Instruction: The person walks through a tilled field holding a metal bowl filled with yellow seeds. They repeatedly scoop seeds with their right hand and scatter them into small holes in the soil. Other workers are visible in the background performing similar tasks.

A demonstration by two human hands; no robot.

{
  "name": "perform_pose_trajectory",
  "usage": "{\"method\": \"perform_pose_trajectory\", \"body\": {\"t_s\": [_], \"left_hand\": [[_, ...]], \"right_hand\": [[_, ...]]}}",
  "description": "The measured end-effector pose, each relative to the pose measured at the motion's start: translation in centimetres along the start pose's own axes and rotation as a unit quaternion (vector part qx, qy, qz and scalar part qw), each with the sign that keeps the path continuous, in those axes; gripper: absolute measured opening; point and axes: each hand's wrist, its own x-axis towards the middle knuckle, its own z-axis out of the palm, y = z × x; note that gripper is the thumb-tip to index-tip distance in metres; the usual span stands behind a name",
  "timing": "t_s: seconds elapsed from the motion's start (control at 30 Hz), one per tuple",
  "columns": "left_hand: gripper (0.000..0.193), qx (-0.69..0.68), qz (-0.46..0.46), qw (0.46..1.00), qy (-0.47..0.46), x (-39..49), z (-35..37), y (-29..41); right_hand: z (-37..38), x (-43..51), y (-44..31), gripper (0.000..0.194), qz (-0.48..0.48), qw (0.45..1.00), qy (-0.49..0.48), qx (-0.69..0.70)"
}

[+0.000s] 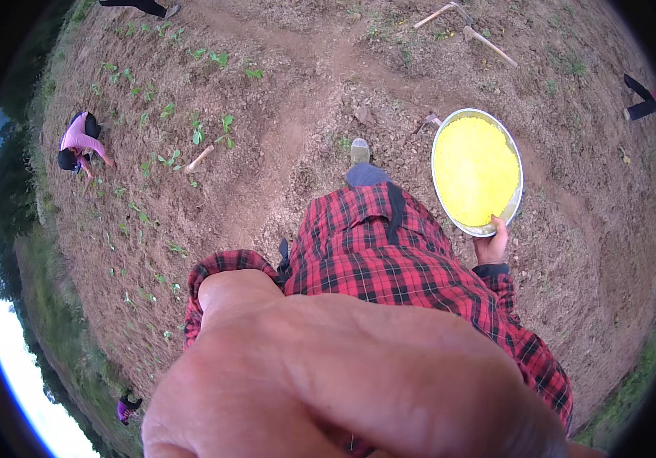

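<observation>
My right hand (493,243) grips the lower rim of a wide metal basin (513,205), with the thumb over its inner edge. Bright yellow granules (477,172) fill most of the basin, which is held out to my right above bare soil. Very large and close to the camera, my left hand (328,366) covers the bottom of the view. Its fingertips are out of sight, so whether it holds anything is hidden. Below me show my red and black plaid garment (362,252) and one shoe (360,151).
Leafy seedlings (197,133) grow in the soil at left, beside a wooden tool handle (199,159). Two long-handled hoes (497,48) lie ahead. A person in pink (79,137) bends at left; another person (127,409) is lower left. Other people's legs (642,103) show at the edges.
</observation>
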Motion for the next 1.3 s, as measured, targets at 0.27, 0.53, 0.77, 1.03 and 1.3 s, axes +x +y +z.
{"method": "perform_pose_trajectory", "body": {"t_s": [0.27, 0.53, 0.77, 1.03, 1.3], "left_hand": [[0.013, 0.055, -0.117, 0.992, 0.001, 4.2, 0.5, 0.1], [0.009, -0.268, -0.082, 0.943, -0.178, 4.2, -3.7, 6.6], [0.015, -0.067, -0.427, 0.856, -0.284, -1.5, -1.9, -25.6], [0.020, -0.073, -0.669, 0.681, 0.287, -38.4, 6.1, 10.1], [0.057, -0.114, -0.654, 0.677, 0.317, -37.9, 2.3, 19.6]], "right_hand": [[-1.6, 3.2, -4.9, 0.049, -0.042, 0.999, -0.005, 0.024], [-3.1, -2.9, -6.1, 0.051, -0.065, 0.996, -0.027, 0.060], [2.4, 23.2, -8.2, 0.055, -0.111, 0.977, -0.115, 0.145], [-11.3, -4.4, 6.8, 0.045, 0.024, 0.999, -0.036, 0.010], [0.1, -23.5, 8.6, 0.043, 0.059, 0.962, -0.187, -0.192]]}}
